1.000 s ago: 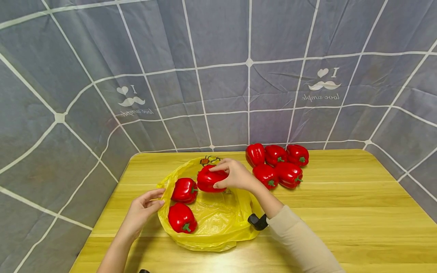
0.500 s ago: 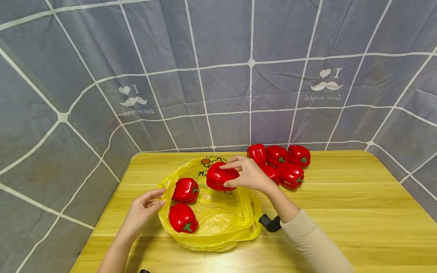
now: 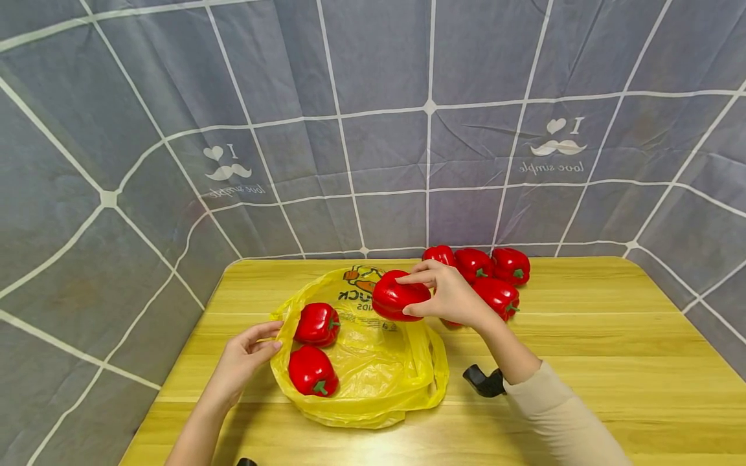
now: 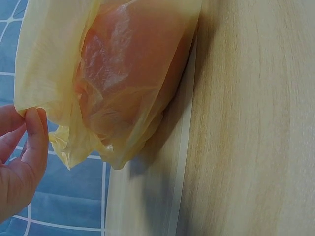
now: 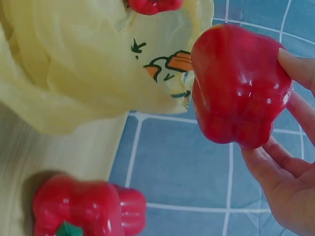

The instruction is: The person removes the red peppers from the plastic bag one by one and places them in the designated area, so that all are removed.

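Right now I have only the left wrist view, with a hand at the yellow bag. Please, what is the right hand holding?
Observer: The right hand holds a red pepper.
Operator: Thank you. How many peppers can you see inside the bag?
Observer: Two peppers show inside the yellow bag, near the left hand.
Operator: And do other peppers lie outside?
Observer: Yes, more red peppers lie on the table, to the right of the bag.
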Demonstrator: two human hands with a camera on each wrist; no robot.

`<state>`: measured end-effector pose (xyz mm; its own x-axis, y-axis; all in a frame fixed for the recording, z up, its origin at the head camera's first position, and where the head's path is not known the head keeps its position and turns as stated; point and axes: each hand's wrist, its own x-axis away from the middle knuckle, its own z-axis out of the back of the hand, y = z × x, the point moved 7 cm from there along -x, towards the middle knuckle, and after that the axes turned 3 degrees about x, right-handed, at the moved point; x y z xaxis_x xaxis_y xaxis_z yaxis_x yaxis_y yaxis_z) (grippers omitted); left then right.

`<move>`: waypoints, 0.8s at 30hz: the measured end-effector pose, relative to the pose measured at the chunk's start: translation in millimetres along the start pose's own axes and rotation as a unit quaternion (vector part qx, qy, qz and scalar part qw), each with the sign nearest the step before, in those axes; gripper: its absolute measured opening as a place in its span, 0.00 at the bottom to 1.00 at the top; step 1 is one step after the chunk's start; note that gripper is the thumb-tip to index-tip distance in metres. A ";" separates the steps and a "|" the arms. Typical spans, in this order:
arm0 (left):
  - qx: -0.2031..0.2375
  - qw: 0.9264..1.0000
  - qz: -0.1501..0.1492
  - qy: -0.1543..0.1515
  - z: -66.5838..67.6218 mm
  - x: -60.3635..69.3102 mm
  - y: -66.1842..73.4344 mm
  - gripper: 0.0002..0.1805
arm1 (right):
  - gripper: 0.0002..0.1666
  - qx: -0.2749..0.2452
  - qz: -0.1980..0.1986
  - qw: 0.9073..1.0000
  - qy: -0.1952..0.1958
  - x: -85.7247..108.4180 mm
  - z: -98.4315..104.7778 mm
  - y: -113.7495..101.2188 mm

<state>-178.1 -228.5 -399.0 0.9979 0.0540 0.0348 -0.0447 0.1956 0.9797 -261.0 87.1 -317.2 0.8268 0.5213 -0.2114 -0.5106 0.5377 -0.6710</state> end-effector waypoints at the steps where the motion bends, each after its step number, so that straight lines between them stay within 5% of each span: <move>1: -0.001 1.000 -0.001 0.000 0.0 -0.2 0.3 0.22 | 0.27 0.005 0.000 1.000 0.001 1.1 2.1 0.7; 24: -0.006 1.000 -0.002 -0.007 -2.2 -0.6 0.5 0.23 | 0.27 0.055 -0.044 0.996 0.057 38.5 55.3 34.1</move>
<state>-178.8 -226.3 -399.0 0.9987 0.0400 0.0329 -0.0405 0.2070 0.9775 -259.6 162.2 -308.9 0.8879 0.3939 -0.2378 -0.4522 0.6514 -0.6093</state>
